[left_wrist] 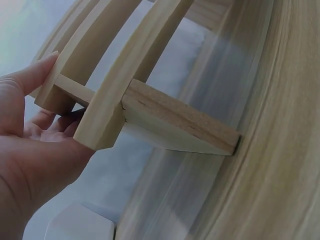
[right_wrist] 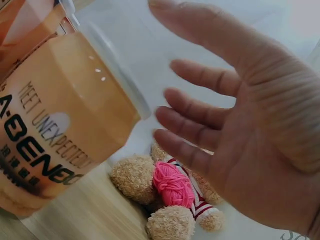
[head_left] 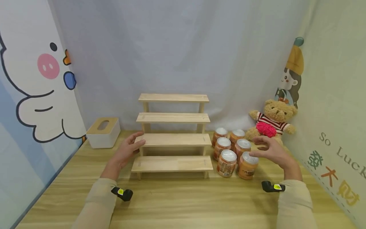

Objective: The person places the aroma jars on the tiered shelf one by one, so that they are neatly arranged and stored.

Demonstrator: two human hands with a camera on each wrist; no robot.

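Note:
A four-step display rack of pale wood (head_left: 174, 140) stands on the table, its tiers rising toward the back. My left hand (head_left: 128, 149) holds the left end of its second board from the bottom; in the left wrist view the thumb (left_wrist: 42, 72) lies on top and the other fingers reach beneath. Several orange cans with silver lids stand grouped to the right of the rack. Beside the front right can (head_left: 247, 168), my right hand (head_left: 270, 151) hovers with fingers loosely bent and apart. A printed label shows on that can (right_wrist: 65, 125) in the right wrist view.
A white tissue box with a wooden top (head_left: 104, 135) sits left of the rack. Behind the cans, a teddy bear (head_left: 275, 117) with pink yarn leans at the back right corner. Fabric walls (head_left: 183, 47) enclose the wood-grain table (head_left: 183, 203).

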